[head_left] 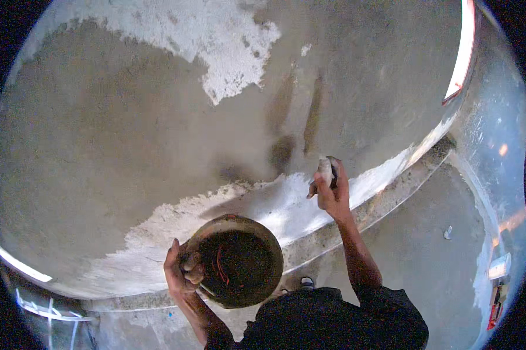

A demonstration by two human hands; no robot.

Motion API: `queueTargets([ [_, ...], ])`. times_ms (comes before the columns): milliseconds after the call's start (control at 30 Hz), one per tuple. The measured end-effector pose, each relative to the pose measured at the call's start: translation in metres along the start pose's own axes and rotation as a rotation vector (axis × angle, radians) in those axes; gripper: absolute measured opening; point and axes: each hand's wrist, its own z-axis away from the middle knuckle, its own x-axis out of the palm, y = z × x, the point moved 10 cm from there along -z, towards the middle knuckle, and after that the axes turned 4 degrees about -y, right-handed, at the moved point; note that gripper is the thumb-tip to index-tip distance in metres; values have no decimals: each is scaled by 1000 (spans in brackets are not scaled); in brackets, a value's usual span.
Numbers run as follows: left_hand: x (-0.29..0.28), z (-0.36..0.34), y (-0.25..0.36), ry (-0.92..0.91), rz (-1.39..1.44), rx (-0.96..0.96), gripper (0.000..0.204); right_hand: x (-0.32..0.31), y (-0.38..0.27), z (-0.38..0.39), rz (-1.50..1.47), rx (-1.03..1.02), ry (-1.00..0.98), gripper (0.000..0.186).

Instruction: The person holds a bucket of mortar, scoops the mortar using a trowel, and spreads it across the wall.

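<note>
My left hand (182, 269) is closed on the rim of a round basin (274, 233), its fingers curled over the inner edge. The basin is held in front of my body. Its inside is dark, with thin red marks; how much it holds I cannot tell. Up by the wall, my right hand (335, 192) is closed around a dark handle. This seems to belong to a trowel (312, 116), whose long, narrow brown blade shows edge-on against the wall. The join between handle and blade is not clear. Pale grey material coats fingers of both hands.
Grey plaster covers much of the wall (169, 128), with rough whitish patches (234, 64) above and along its foot. A low ledge (385, 201) runs along the base. Metal framing (50, 315) stands lower left; assorted objects (496, 291) lie far right.
</note>
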Motion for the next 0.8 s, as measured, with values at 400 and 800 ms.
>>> queueTargets([
  [400, -7, -5, 5, 33, -6, 7, 52, 5, 25, -31, 669, -262, 283, 25],
  [800, -21, -10, 7, -13, -1, -37, 52, 12, 37, -3, 497, -32, 187, 38],
])
